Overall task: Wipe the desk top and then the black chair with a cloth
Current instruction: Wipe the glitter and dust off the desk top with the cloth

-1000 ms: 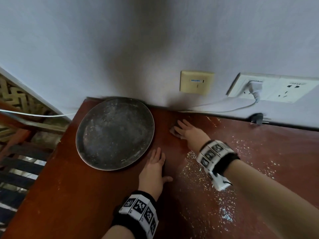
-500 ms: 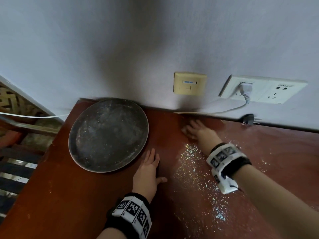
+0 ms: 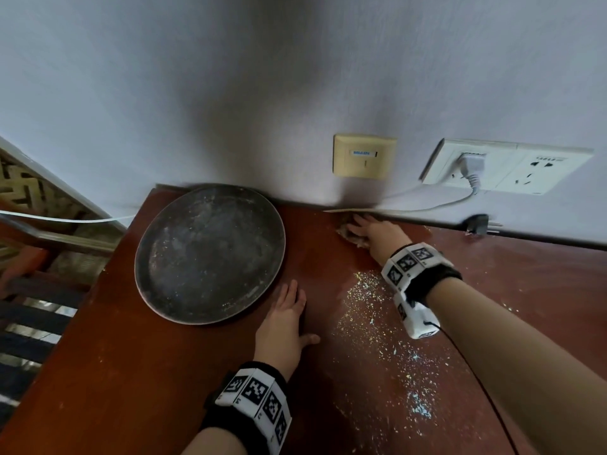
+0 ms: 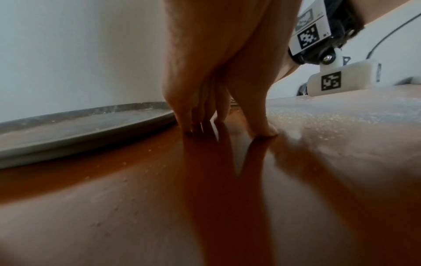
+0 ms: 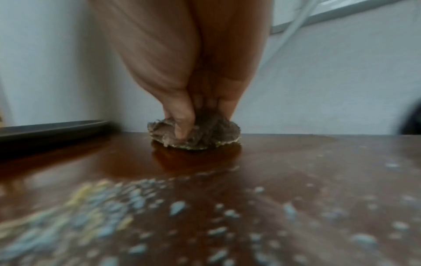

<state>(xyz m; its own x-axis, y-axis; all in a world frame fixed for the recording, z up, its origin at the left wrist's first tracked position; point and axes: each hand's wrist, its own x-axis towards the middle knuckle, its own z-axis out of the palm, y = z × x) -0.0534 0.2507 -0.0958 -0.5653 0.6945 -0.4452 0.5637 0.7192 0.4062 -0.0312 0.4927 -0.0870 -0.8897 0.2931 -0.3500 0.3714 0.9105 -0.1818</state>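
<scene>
My right hand (image 3: 361, 226) presses a crumpled brown cloth (image 3: 346, 236) onto the red-brown desk top (image 3: 164, 372), right at the back edge by the wall. In the right wrist view my thumb (image 5: 182, 124) digs into the folds of the cloth (image 5: 212, 133), which bunches up against my fingers. My left hand (image 3: 295, 310) lies flat on the desk with straight fingers, close beside a round dark plate (image 3: 210, 254). In the left wrist view its fingertips (image 4: 205, 118) rest on the wood next to the plate's rim (image 4: 79, 129).
Pale specks (image 3: 377, 323) are scattered over the desk between and behind my hands. A yellow wall plate (image 3: 363, 156) and a white socket strip (image 3: 505, 165) with a plugged cable sit above the desk. A black plug (image 3: 478, 223) lies at the wall. Dark slats (image 3: 33, 316) show beyond the left edge.
My right hand has slid the cloth away from me, up to the wall edge. My left hand has stayed flat beside the plate.
</scene>
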